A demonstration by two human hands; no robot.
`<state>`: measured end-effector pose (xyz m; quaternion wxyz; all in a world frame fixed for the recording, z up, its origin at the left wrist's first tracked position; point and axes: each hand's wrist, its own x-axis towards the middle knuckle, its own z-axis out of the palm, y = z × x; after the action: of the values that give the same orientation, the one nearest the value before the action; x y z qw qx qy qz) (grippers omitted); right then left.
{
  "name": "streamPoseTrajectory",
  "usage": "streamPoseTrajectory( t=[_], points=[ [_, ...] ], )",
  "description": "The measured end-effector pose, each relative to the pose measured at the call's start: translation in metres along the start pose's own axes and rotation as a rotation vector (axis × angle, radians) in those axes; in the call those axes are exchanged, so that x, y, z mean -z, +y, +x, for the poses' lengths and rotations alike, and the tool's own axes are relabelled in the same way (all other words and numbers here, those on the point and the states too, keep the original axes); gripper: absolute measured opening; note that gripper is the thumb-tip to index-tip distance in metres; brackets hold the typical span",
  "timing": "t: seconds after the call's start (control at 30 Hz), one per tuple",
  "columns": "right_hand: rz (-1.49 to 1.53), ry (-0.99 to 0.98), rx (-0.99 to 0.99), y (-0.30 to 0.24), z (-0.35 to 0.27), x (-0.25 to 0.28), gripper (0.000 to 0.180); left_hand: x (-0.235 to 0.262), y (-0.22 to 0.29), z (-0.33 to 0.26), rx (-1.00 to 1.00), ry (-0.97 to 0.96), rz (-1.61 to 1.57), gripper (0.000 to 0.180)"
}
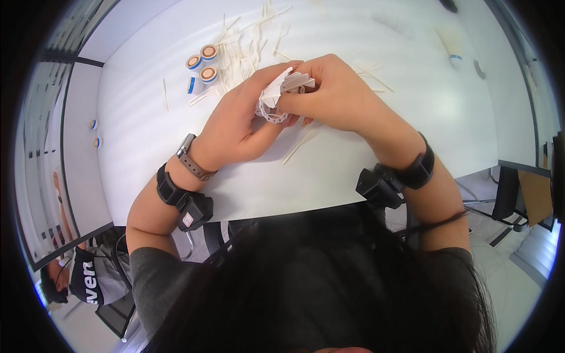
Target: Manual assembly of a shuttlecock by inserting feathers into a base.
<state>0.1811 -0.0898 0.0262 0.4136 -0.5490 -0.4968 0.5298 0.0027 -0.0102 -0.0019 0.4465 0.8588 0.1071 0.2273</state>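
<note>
Both hands meet above the white table [247,182], around a white folded piece [272,93]. The piece has stiff pointed flaps on top and a looped strip with a row of holes along its lower edge; its exact kind I cannot make out. My left hand [235,120] is closed around its left side and underside. From the right, my right hand [335,94] grips it with the thumb reaching across the flaps. The fingertips behind the piece are partly hidden. Below the hands, a thin pale stick with a wider end [301,145] lies on the tabletop.
Beyond my hands spreads a loose pile of pale thin sticks [238,53]. Several small round blue-and-white tubs with brown tops [208,52] stand beside it. At the far right lies a tan piece with a blue-banded end [453,53]. A low partition [82,147] borders the left side.
</note>
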Motion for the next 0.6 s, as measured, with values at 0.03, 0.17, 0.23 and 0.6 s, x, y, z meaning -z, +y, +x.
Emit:
streamPoseTrajectory(
  t=[0.03, 0.17, 0.23, 0.6],
  points=[
    [0.007, 0.018, 0.012, 0.0, -0.0001, -0.0014, 0.025, 0.0006, -0.0002, 0.0002, 0.001, 0.0, 0.001, 0.059],
    [-0.011, 0.029, 0.018, 0.0017, 0.0007, -0.0028, 0.023, 0.0013, -0.001, 0.0002, -0.036, 0.009, 0.052, 0.06],
    [-0.004, 0.021, 0.042, 0.0062, 0.0027, -0.0018, 0.021, 0.0027, -0.0003, 0.0024, -0.087, 0.014, 0.113, 0.06],
    [-0.069, 0.013, 0.015, -0.0001, 0.0003, -0.0017, 0.017, 0.0037, 0.0033, 0.0045, -0.151, 0.001, 0.218, 0.067]
  ],
)
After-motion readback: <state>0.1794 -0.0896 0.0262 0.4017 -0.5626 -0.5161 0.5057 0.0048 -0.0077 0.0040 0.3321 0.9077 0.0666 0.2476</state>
